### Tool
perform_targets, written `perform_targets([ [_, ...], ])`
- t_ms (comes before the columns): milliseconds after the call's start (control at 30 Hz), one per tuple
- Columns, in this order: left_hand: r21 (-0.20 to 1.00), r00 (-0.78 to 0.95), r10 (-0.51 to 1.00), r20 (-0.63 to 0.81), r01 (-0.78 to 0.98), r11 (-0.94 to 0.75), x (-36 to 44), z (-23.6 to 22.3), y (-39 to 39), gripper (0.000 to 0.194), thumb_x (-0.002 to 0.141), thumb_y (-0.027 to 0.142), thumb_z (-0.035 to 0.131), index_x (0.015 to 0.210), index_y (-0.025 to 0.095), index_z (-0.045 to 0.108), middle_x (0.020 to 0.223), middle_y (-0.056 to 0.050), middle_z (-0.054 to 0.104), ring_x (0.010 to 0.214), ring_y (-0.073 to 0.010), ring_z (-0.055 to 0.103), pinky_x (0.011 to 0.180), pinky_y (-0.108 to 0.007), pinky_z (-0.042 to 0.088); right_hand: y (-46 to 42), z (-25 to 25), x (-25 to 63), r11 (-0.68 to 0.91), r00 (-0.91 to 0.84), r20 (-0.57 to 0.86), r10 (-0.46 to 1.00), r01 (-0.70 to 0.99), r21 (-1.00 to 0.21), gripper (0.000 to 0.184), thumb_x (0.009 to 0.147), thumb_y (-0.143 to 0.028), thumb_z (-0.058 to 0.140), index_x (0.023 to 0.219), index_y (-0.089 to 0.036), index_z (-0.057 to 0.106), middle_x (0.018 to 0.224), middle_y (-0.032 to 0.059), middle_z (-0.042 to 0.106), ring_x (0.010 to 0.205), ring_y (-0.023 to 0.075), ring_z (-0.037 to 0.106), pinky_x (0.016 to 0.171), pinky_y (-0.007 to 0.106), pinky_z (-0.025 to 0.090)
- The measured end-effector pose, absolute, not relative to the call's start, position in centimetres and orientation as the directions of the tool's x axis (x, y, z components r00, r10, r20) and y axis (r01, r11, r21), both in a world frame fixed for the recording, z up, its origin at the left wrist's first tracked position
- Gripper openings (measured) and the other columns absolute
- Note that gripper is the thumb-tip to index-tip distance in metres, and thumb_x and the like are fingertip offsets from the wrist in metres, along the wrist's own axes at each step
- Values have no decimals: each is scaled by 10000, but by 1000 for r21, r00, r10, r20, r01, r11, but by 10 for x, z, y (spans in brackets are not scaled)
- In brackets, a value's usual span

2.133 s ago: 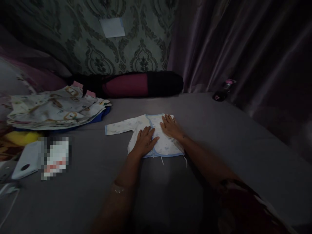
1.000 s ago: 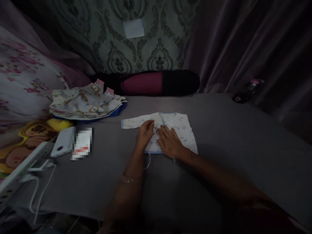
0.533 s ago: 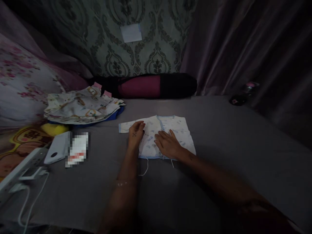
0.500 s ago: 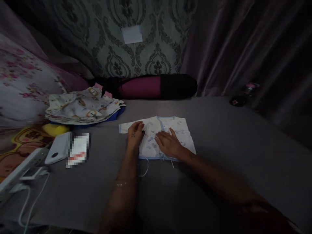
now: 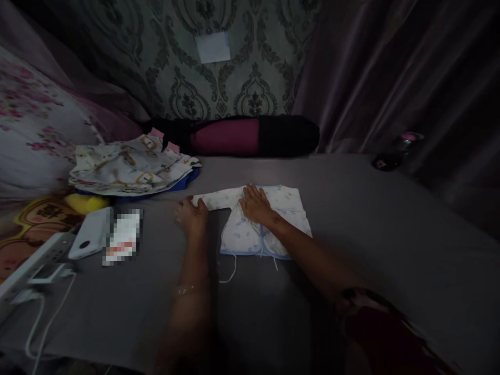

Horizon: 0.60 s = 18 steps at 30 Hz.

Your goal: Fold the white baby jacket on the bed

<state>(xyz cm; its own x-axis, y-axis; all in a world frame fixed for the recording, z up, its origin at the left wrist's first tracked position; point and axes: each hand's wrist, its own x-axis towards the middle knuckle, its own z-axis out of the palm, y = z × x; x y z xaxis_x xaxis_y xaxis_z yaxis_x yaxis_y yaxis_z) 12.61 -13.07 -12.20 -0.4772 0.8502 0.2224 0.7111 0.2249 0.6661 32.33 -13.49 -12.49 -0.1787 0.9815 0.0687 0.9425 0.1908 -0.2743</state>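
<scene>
A gray sheet [image 5: 371,224] covers the broad, flat surface, with damask wallpaper [image 5: 253,78] behind it and a purple curtain [image 5: 363,78] falling along the right. A long black-and-magenta bolster-shaped bundle [image 5: 226,137] lies against the foot of the wall. To the left, a stack of printed cloths [image 5: 125,164] sits over something blue, near a yellow plush cushion [image 5: 39,221].

The white baby shirt [image 5: 240,234], patterned in pale blue and edged with blue trim, lies spread near the middle of the sheet, one sleeve stretched leftward. The right hand [image 5: 255,204] rests palm down on its upper front, fingers extended and closing on nothing. The left hand [image 5: 190,214] is at the end of that sleeve, its fingers slightly curled; whether they pinch the cuff, I cannot tell.

A white power strip [image 5: 49,255] with plugged-in cables angles across the left edge, beside a white power bank [image 5: 90,234] and a blurred-out packet [image 5: 124,237]. A dark bottle [image 5: 386,162] with a pink top stands at the far right. Thin white ties [image 5: 235,268] trail from the shirt's lower hem.
</scene>
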Motion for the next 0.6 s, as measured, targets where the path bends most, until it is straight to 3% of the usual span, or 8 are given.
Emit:
perform_targets([
  [133,545,-550,803,230,756,361,126,-128,-132,429,870,372,587,1182,84,520,1252,-281,540,1195,-445,483,927,-574,387,-128,-135,319,189,-175,75,982,943,-273,638,1015,-415,203,1514,-25,288,1596,151,243,1485,254,162,1198,421,81],
  [333,439,-543,825,153,786,436,128,-133,-129,462,868,429,586,1148,64,541,1211,-275,579,1167,-418,527,922,-515,425,-129,-142,317,183,-164,99,981,954,-237,634,1009,-411,205,1497,-28,333,1582,163,272,1477,272,190,1191,450,95],
  [600,473,-610,791,58,714,516,138,-122,-125,402,850,350,578,1143,74,570,1240,-253,583,1195,-388,532,948,-510,405,-128,-141,316,170,-159,69,985,966,-193,647,1005,-425,186,1514,-44,302,1594,147,242,1484,262,171,1190,453,108],
])
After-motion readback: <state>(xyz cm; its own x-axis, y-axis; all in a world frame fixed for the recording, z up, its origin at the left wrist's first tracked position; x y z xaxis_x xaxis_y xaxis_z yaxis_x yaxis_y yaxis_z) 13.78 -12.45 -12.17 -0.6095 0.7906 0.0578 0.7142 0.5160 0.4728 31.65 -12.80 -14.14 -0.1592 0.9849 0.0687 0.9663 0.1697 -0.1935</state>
